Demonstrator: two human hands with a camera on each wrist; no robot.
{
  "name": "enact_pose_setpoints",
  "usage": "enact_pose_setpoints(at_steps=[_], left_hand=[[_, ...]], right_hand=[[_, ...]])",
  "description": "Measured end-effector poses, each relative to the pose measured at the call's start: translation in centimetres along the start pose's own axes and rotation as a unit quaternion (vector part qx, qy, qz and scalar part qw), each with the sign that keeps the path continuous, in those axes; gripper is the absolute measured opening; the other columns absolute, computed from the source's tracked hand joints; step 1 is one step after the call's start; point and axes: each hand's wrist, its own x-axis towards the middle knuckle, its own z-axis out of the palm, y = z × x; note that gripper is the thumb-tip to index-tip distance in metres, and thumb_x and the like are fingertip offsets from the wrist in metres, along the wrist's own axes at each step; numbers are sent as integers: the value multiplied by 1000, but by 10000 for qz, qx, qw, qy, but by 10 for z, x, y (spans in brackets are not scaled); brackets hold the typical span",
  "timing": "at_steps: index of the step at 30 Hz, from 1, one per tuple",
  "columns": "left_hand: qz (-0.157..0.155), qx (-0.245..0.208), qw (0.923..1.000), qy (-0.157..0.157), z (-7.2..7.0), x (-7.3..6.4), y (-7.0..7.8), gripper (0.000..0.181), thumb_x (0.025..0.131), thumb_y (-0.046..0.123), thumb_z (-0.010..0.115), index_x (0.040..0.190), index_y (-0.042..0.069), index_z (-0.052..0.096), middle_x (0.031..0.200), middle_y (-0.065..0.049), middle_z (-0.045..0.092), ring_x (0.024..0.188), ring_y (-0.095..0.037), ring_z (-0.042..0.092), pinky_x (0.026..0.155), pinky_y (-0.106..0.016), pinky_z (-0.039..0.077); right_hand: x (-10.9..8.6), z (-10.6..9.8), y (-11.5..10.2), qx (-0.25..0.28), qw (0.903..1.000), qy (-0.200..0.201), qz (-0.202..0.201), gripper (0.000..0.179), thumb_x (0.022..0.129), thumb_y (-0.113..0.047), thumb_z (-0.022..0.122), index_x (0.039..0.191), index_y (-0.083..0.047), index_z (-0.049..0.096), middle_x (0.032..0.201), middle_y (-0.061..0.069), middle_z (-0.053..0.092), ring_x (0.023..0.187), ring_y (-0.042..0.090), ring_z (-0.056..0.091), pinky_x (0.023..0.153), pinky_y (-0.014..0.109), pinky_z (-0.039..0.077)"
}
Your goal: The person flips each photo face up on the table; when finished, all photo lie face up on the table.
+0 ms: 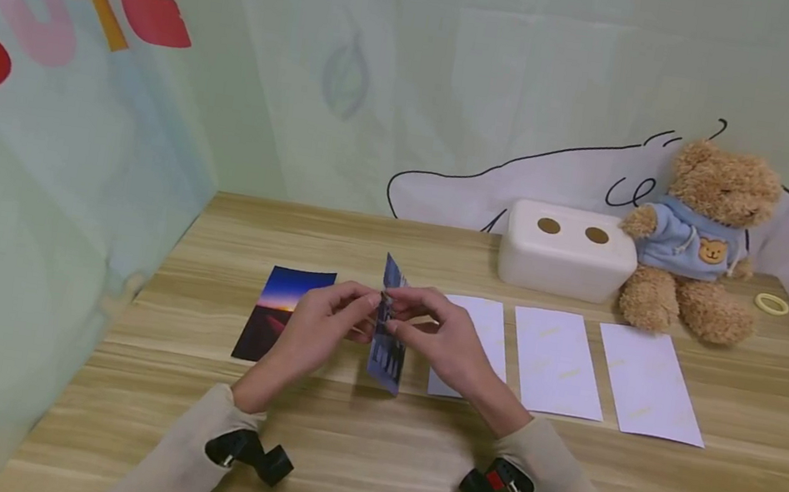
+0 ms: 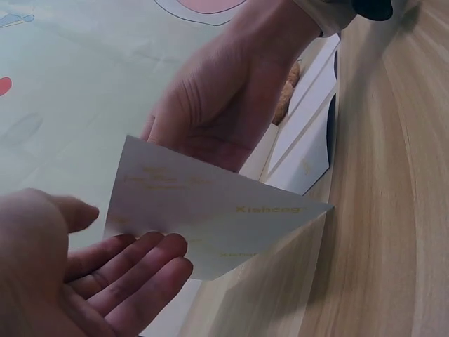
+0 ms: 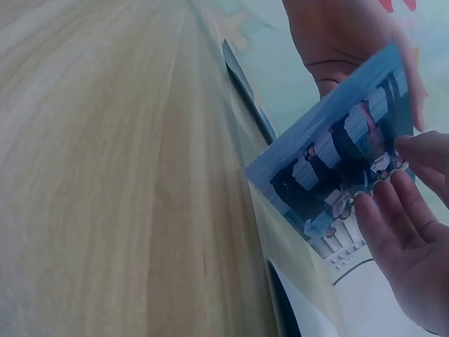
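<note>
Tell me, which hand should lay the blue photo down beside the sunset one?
Probably the left hand. It pinches the blue photo together with the right hand, but it sits nearer the sunset photo, with bare wooden table between. The right hand hovers over the white cards.

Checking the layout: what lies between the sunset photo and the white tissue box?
In the head view, both hands, left hand and right hand, holding a photo upright.
</note>
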Motion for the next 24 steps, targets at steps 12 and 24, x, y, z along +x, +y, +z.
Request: enact_pose_setpoints(at_steps=[12,24], left_hand=[[-110,283,9995,109,-3,1,-1,25,103,10,65,125,-2,72,106,-15,75,90,-23,75,76,-37,64],[-399,433,9952,778,-7,4,4,23,99,6,63,120,0,72,104,-14,76,88,-20,73,71,-31,62]], right_hand=[[0,-1,-1,-236,9994,17,-247,36,99,-1,72,135,-5,70,122,10,69,111,26,68,92,40,59],[3,-7,-2,-681,9928,982,71,30,98,-1,74,127,-4,74,118,10,70,108,26,68,93,41,59]])
